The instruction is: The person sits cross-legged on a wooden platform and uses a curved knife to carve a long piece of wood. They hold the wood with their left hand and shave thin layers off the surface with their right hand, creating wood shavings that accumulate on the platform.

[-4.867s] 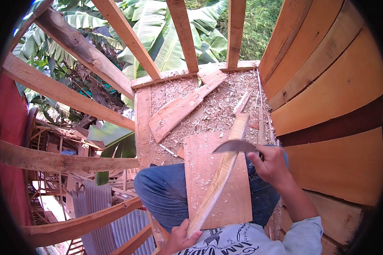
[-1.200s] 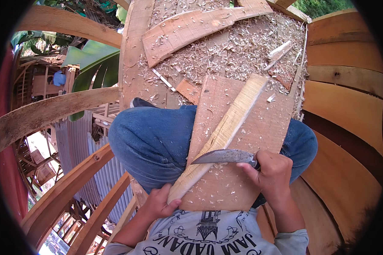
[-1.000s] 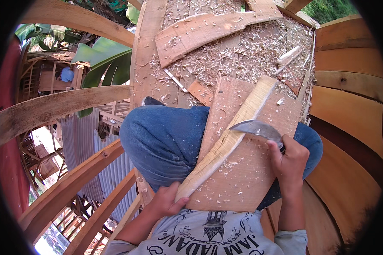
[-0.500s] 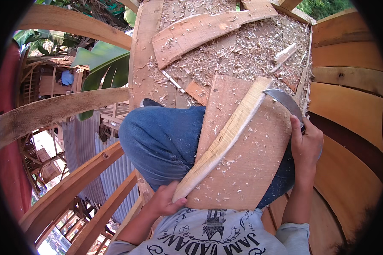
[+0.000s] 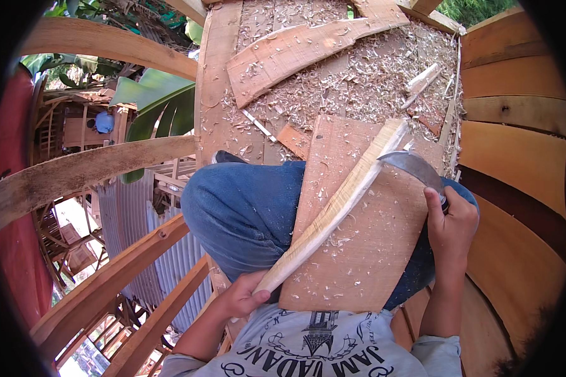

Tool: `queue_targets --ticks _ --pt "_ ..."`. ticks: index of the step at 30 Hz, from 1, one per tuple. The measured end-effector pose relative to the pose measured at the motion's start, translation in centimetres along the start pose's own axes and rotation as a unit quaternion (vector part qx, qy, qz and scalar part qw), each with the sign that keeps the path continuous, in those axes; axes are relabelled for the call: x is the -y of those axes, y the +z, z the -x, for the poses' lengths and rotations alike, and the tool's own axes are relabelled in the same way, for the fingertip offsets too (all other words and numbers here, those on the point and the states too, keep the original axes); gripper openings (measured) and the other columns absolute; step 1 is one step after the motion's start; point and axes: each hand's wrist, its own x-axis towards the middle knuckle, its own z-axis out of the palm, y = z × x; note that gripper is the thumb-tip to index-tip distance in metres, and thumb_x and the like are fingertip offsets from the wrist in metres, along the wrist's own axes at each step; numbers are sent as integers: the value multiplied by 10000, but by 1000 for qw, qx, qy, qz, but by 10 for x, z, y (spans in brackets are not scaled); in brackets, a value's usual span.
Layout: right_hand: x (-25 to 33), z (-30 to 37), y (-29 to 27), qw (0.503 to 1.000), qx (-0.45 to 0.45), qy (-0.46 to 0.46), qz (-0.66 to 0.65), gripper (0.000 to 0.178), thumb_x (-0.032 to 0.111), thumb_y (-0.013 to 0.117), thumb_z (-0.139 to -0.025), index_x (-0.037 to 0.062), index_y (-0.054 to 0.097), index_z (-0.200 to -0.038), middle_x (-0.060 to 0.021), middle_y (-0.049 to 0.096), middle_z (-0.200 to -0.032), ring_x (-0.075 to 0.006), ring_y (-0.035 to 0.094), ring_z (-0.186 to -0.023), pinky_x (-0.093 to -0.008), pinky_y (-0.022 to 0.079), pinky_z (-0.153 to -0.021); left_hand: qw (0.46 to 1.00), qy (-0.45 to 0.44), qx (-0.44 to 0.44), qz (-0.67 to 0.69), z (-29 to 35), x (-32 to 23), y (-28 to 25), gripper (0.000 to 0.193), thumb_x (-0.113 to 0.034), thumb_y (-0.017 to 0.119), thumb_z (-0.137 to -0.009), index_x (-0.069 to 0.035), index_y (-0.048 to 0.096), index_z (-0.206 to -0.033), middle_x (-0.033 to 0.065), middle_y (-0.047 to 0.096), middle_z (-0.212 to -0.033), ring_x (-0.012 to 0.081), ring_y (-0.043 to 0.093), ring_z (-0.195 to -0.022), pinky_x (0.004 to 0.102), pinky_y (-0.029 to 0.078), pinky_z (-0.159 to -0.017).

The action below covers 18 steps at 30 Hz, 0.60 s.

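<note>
A long, slightly curved strip of pale wood slants across a flat board that rests on my lap. My left hand is wrapped round the strip's near end. My right hand grips the handle of a sickle-shaped curved knife, and its fingers hide most of that handle. The knife's tip touches the strip's right edge, a little below its far end. Small shavings lie on the board beside the strip, and a fresh curl stands near the blade.
A larger cut plank lies on the shaving-strewn wooden floor ahead. Curved bare ribs with open gaps rise on the left. Planking walls the right side. My bent knee is left of the board.
The knife has moved down and left along the strip's edge with my right hand. The strip's near end has shifted slightly left, and a shaving now stands near the blade.
</note>
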Motion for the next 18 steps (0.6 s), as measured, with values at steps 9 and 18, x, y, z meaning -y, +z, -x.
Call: queue_targets --ticks 9,18 --pt "42 29 12 984 100 -131 -61 496 486 720 -708 95 462 -545 -54 470 -469 -232 490 -391 -340 376 -389 992 -1 31 119 -3 11 -1 683 -560 506 -876 72 481 -1134 -21 427 -619 52 380 -472 207 309 -418" --pt "-7 1 4 997 -6 65 -26 470 373 683 -791 4 472 -590 -168 458 -518 -356 461 -479 -407 352 -457 994 11 16 110 -4 3 1 637 -568 524 -862 51 502 -1011 -14 438 -619 49 400 -477 201 325 -404"
